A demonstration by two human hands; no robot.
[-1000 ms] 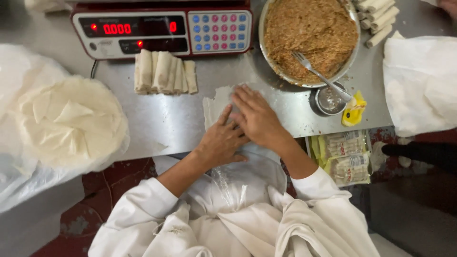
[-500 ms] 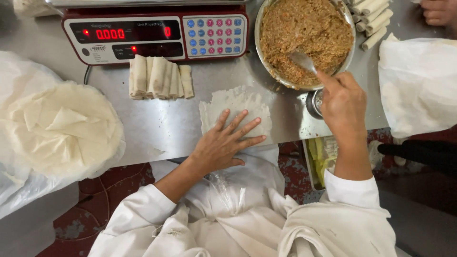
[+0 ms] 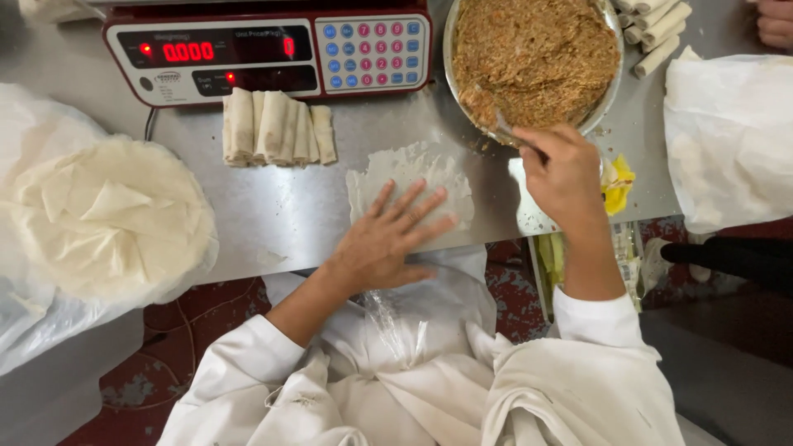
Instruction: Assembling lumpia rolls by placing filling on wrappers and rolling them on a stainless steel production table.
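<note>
My left hand (image 3: 388, 235) lies flat with spread fingers on a thin white pastry sheet (image 3: 413, 175) spread on the steel counter (image 3: 273, 206). My right hand (image 3: 566, 173) grips a metal spoon (image 3: 502, 130) whose tip digs into the brown minced filling (image 3: 533, 54) in a round metal bowl (image 3: 453, 91) at the counter's far side. Several rolled pastries (image 3: 277, 125) lie in a row to the left of the sheet, in front of a red digital scale (image 3: 264, 54).
A stack of round pastry sheets (image 3: 103, 215) sits on plastic at the left. More rolls (image 3: 657, 29) lie beside the bowl at top right, near another person's hand (image 3: 775, 21). A white plastic bag (image 3: 731, 136) fills the right. A small yellow object (image 3: 615, 177) lies by my right wrist.
My right hand left the sheet, took hold of the spoon and pushed it into the filling. My left hand stayed flat on the pastry sheet.
</note>
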